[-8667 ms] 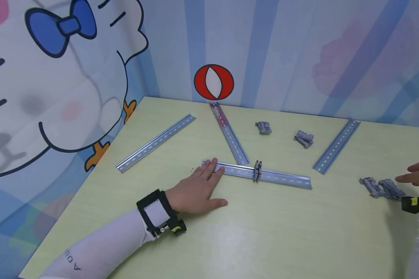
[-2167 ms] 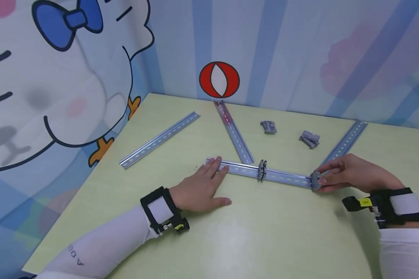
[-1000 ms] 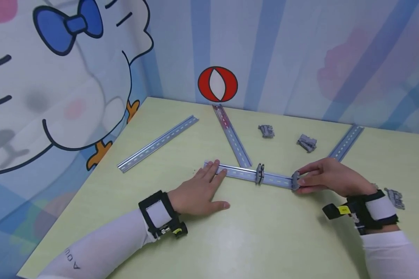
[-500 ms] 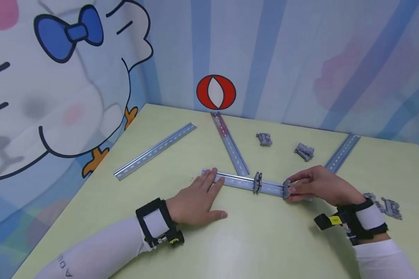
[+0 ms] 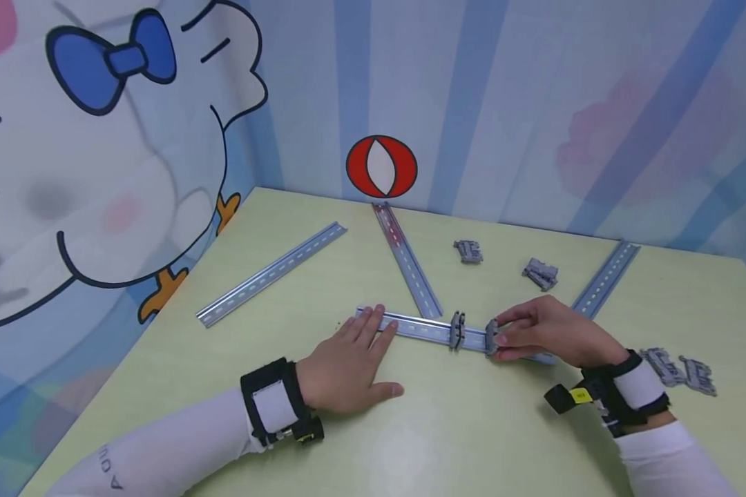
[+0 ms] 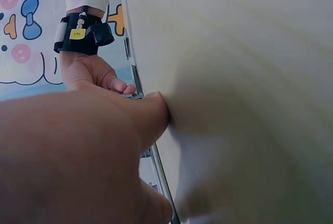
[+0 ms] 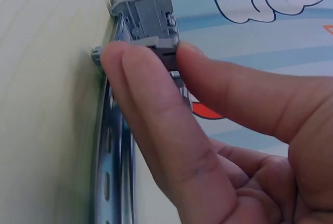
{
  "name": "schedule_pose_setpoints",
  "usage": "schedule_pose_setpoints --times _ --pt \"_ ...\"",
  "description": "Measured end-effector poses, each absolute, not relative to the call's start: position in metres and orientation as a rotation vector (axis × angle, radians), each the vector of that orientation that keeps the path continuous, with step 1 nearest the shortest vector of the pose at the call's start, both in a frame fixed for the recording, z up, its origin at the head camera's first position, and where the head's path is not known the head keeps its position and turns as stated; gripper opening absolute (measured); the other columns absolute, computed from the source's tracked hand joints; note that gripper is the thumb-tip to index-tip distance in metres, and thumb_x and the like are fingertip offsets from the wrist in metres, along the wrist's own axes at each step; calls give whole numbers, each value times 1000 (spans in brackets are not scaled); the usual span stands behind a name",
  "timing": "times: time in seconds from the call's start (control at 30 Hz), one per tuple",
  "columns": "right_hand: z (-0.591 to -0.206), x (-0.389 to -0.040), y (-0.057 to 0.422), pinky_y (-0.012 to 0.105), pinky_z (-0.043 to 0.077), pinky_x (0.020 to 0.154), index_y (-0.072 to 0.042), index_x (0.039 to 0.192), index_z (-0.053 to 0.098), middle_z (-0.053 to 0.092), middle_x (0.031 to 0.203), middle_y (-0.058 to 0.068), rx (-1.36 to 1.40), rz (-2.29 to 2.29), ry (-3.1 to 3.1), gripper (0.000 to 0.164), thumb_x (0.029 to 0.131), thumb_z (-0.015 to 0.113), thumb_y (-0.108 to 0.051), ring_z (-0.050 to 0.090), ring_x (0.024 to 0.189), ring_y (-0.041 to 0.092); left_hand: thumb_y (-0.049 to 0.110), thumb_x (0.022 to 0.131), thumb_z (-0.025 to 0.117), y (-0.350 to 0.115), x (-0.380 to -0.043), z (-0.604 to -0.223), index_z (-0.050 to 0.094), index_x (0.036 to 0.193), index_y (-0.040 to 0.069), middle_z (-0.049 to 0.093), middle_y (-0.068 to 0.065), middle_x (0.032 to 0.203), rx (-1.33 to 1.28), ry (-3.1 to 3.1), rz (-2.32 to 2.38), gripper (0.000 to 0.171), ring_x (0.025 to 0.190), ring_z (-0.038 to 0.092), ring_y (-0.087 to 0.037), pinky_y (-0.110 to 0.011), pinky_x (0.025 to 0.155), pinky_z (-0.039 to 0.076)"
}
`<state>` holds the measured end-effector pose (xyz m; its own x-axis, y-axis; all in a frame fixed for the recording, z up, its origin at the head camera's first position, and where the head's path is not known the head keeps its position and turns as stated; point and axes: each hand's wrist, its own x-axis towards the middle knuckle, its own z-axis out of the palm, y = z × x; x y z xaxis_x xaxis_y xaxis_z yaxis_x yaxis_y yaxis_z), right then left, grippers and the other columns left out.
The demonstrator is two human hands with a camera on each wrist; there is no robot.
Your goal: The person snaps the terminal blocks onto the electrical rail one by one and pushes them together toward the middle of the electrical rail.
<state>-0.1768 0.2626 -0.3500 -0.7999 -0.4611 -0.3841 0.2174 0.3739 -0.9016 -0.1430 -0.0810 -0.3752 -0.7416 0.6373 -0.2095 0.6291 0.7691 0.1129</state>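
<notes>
A slotted metal DIN rail (image 5: 419, 329) lies crosswise in the middle of the table in the head view. My left hand (image 5: 351, 362) rests flat over its left end, fingers straight. Near the rail's middle a pair of grey clips (image 5: 456, 330) stands upright on it. Just right of these, my right hand (image 5: 550, 331) pinches a grey DIN rail end clip (image 5: 491, 337) that sits on the rail, with a small gap to the pair. In the right wrist view, thumb and fingertips grip the held clip (image 7: 161, 47) by its edges; the rail (image 7: 112, 156) runs beneath.
Other rails lie around: one at the left (image 5: 270, 275), a partly reddish one at the back (image 5: 407, 259) and one at the right (image 5: 606, 279). Loose grey clips lie at the back (image 5: 469, 251), further right (image 5: 540, 273), and beside my right wrist (image 5: 697, 376).
My right hand has come from the loose clips at the far right, set a clip at the rail's right end and slid it left toward the pair. My left hand has stayed on the rail.
</notes>
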Motion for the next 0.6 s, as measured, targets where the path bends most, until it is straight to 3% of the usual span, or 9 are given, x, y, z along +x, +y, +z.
schedule_pose_setpoints --times 0.37,0.6 --pt "-355 -174 240 35 55 88 14 139 40 69 108 25 -222 -1539 2053 58 94 65 -12 70 98 30 67 96 33 -85 -143 -377 4 157 8 -9 -18 162 1010 2711 87 90 149 -6 -33 -45 120 8" --pt "-360 -170 233 37 54 89 15 141 37 65 117 27 -210 -1628 2001 54 98 58 -8 69 102 30 66 96 35 -83 -142 -373 8 157 5 -6 -20 162 1017 2717 85 90 149 -4 -34 -46 120 9"
